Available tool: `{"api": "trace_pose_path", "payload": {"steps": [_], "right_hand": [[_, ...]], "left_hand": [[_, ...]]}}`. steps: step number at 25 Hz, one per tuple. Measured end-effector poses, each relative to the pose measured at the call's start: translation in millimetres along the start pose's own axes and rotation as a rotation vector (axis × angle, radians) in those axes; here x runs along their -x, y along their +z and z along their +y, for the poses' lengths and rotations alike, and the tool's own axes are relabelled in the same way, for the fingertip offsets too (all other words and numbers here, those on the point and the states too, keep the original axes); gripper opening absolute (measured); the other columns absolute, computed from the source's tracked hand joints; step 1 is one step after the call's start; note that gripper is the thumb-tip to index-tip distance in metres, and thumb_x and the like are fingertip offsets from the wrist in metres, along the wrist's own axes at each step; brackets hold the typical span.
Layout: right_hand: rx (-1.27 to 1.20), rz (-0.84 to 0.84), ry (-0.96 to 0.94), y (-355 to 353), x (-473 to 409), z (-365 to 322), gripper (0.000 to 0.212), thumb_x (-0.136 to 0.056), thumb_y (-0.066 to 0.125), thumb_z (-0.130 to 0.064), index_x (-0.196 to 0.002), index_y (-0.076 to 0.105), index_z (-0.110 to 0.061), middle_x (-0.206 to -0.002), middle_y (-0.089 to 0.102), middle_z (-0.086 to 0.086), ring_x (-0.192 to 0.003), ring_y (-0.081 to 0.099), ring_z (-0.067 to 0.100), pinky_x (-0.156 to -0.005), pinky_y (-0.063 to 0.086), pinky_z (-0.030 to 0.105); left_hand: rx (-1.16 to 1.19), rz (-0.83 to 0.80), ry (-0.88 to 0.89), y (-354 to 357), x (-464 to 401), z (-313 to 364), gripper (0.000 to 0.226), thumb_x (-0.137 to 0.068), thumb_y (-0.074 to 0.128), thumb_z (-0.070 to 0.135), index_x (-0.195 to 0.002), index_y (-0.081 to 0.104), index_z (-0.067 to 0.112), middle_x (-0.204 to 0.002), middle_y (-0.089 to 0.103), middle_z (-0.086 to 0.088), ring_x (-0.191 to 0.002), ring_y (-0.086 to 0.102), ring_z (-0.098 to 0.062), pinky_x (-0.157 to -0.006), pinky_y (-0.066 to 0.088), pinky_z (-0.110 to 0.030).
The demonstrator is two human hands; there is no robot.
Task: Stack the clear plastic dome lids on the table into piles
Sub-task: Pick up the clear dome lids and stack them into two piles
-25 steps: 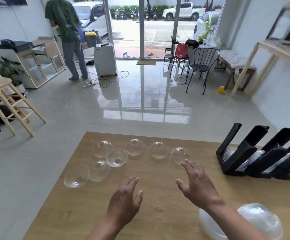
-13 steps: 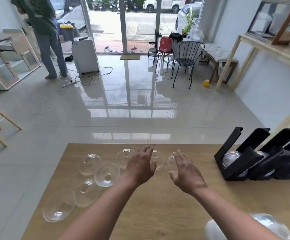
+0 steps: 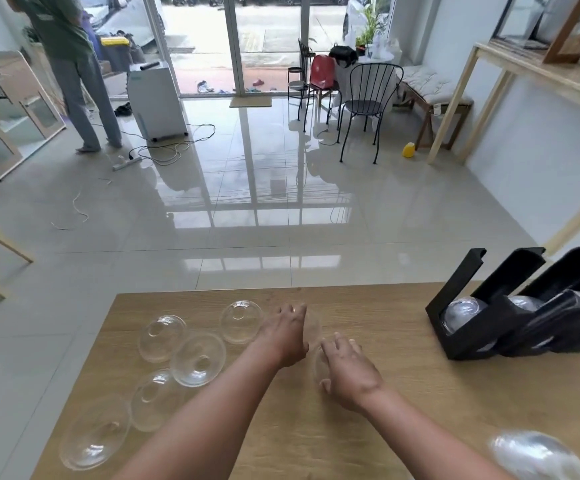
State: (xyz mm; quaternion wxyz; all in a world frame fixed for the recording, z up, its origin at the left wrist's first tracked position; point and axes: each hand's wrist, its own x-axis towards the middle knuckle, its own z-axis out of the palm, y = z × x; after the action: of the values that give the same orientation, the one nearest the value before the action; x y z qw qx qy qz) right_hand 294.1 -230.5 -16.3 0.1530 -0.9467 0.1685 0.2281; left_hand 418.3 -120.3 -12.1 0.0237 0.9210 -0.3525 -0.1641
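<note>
Several clear plastic dome lids lie on the wooden table. One sits at the far middle, two overlap left of it, and two more lie near the left front. My left hand is closed over a lid whose rim shows just right of the fingers. My right hand grips another lid, partly hidden under the palm. The two held lids are close together. A stacked pile of lids stands at the front right corner.
A black slotted rack holding more domes stands at the table's right side. Beyond the table's far edge is tiled floor with a person standing at the back left, a white appliance, cables, and black chairs.
Both hands reached forward from the near table to the two rightmost lids and closed on them. The view tilted down and to the right.
</note>
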Motion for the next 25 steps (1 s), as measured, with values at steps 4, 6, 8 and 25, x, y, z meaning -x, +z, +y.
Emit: {"api": "trace_pose_path", "payload": {"steps": [4, 6, 8, 25], "right_hand": [[0.047, -0.028, -0.016, 9, 30, -6, 0.075, -0.085, 0.071, -0.032, -0.148, 0.031, -0.024, -0.159, 0.024, 0.011, -0.144, 0.023, 0.036, -0.114, 0.036, 0.048], [0.065, 0.013, -0.001, 12, 47, -5, 0.071, -0.079, 0.073, -0.034, -0.141, 0.038, -0.026, -0.146, 0.037, 0.007, -0.132, 0.034, 0.031, -0.104, 0.045, 0.047], [0.063, 0.040, 0.003, 16, 64, -5, 0.075, -0.073, 0.074, -0.042, -0.139, 0.041, -0.027, -0.139, 0.041, 0.004, -0.127, 0.036, 0.029, -0.100, 0.047, 0.045], [-0.468, 0.499, -0.084, -50, 211, 98, 0.084, -0.065, 0.075, -0.048, -0.141, 0.041, -0.037, -0.136, 0.046, -0.006, -0.125, 0.041, 0.015, -0.097, 0.045, 0.035]], "left_hand": [[0.093, 0.027, -0.035, 29, 60, -9, 0.086, -0.078, 0.068, 0.046, -0.149, 0.025, 0.025, -0.142, 0.045, -0.003, -0.127, 0.043, -0.029, -0.103, 0.044, -0.043], [0.116, 0.049, -0.048, 42, 92, -12, 0.083, -0.075, 0.068, 0.050, -0.145, 0.030, 0.026, -0.140, 0.045, 0.001, -0.125, 0.043, -0.025, -0.102, 0.043, -0.040], [0.118, 0.057, -0.057, 53, 123, -14, 0.083, -0.074, 0.068, 0.052, -0.143, 0.032, 0.026, -0.139, 0.045, 0.003, -0.124, 0.043, -0.023, -0.102, 0.042, -0.037], [0.209, 0.142, -0.085, 99, 262, 74, 0.103, -0.067, 0.059, 0.067, -0.154, 0.023, 0.023, -0.136, 0.049, 0.005, -0.120, 0.049, -0.016, -0.099, 0.043, -0.029]]}}
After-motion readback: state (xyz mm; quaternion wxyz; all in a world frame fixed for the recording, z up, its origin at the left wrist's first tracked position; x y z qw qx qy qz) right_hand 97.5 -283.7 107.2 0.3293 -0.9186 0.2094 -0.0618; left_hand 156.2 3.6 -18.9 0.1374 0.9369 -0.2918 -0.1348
